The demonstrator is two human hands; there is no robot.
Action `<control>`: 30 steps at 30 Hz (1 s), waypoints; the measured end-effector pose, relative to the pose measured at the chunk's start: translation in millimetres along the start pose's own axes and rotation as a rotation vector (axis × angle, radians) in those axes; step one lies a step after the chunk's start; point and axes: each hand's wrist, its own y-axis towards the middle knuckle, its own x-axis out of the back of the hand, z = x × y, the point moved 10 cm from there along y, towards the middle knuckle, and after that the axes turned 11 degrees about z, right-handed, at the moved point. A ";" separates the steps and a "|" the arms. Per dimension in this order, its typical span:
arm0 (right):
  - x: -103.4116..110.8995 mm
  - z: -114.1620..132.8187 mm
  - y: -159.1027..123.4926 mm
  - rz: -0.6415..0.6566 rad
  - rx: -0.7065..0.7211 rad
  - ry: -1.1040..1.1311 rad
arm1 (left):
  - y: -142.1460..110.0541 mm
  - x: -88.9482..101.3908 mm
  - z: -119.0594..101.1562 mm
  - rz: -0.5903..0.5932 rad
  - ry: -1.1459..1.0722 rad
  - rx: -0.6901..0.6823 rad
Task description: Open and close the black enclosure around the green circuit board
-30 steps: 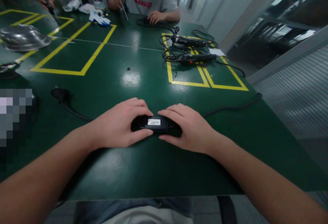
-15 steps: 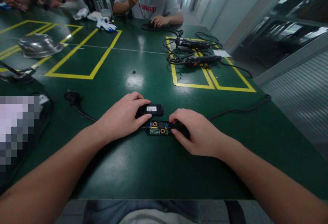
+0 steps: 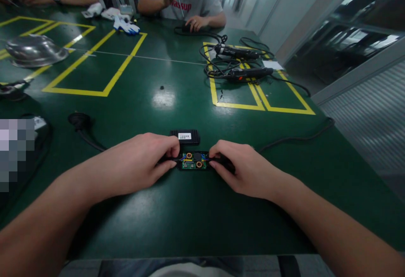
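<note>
On the green table in front of me lies an opened black casing with a green circuit board (image 3: pixel 193 161) in it, carrying two copper coils and coloured wires. My left hand (image 3: pixel 148 158) pinches the black cable at the board's left end. At the right end, my right hand (image 3: pixel 234 165) is closed on the other black cable where it meets the casing. The black cover (image 3: pixel 193 137) with a white label rests just behind the board, apart from both hands. A black plug (image 3: pixel 79 120) on the left cable lies farther left.
Two black corded tools (image 3: pixel 240 52) with coiled cables lie at the back right inside yellow tape marks. A metal bowl-like part (image 3: pixel 34 51) is at the left. White and blue gloves (image 3: pixel 126 25) lie at the back. A person (image 3: pixel 183 2) sits opposite holding a screwdriver.
The cover has come off the casing and been set down behind it, exposing the circuit board. My left hand has let go of the cover and moved to the left cable; my right holds the right cable.
</note>
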 end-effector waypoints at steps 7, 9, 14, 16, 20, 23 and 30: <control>2.1 1.3 -0.8 -0.034 -0.013 -0.062 | -2.0 4.2 -4.0 -0.018 -0.021 -0.021; 5.5 3.7 -2.1 -0.055 0.008 -0.056 | -4.1 8.1 -7.1 -0.035 -0.023 -0.034; 15.2 6.9 -5.3 -0.103 0.049 -0.008 | -8.5 16.8 -11.1 -0.056 -0.058 -0.050; 15.0 6.0 -4.6 -0.095 0.051 0.003 | -7.3 14.3 -9.2 -0.027 -0.063 -0.040; 10.4 2.6 -1.9 -0.063 0.046 0.018 | -3.4 8.5 -4.6 -0.006 -0.052 -0.044; 6.9 -1.2 -1.2 -0.041 0.021 0.034 | -1.9 6.2 -4.0 -0.011 -0.040 -0.063; 8.4 -2.8 -1.4 -0.072 0.026 0.018 | -4.1 11.6 -6.3 -0.105 0.064 -0.107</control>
